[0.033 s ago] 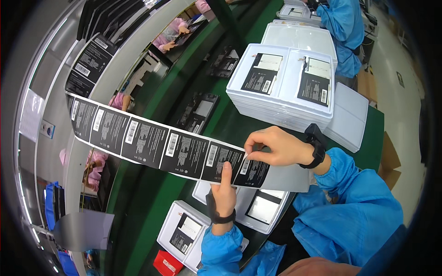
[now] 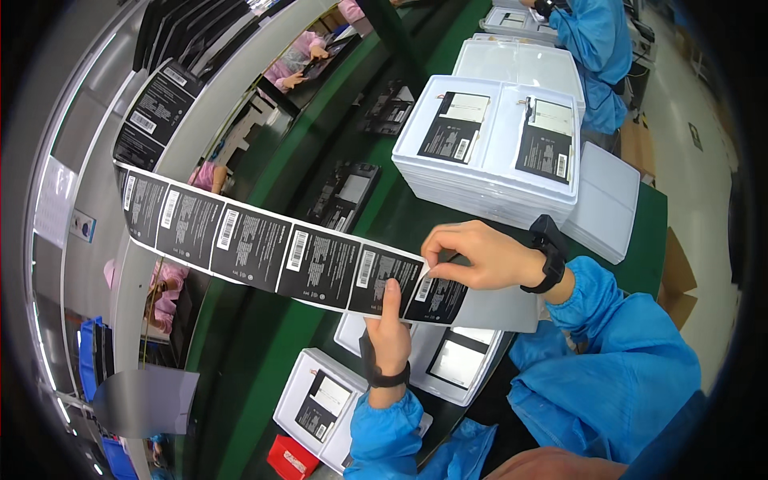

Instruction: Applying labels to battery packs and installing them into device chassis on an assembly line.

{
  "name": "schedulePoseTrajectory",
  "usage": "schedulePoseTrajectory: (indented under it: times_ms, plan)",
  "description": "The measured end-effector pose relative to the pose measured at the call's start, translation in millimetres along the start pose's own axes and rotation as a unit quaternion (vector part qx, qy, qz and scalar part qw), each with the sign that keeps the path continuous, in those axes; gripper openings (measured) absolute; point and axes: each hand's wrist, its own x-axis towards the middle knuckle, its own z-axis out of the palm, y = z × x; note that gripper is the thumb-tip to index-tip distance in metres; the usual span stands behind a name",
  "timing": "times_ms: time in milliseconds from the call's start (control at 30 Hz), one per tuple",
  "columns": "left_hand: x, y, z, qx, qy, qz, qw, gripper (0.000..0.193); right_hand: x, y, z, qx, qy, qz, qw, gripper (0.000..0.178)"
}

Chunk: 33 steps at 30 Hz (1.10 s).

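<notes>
A long strip of black printed labels on pale backing stretches from the upper left to the middle of the view. My left hand holds the strip from below, its thumb pressed upright on a label near the strip's right end. My right hand pinches the upper corner of the last black label, where the corner looks lifted off the grey backing. Both wrists wear black bands, and both sleeves are blue.
A stack of white trays carrying two black-labelled items sits on the green belt beyond my hands. White boxes lie below the strip, with a small red box nearby. Another person in blue works at the top right.
</notes>
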Motion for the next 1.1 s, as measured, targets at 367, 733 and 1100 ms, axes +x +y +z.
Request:
schedulePoseTrajectory:
  times_ms: [367,733,1100]
  plan:
    - [6.2,-32.4,-38.2,0.128,0.034,-0.132,0.982,0.058,-62.8,-19.5,12.0,0.307,0.299,-0.028,0.903,0.008]
    - [-111.4,-4.4,-49.0,0.333,-0.177,-0.258,0.889,0.030,-100.7,-7.9,51.3,-0.091,-0.103,0.070,0.988,0.057]
    - [-176.2,-19.0,-68.5,0.580,-0.112,-0.071,0.804,0.036,-92.9,16.9,90.7,0.015,-0.176,0.331,0.927,0.022]
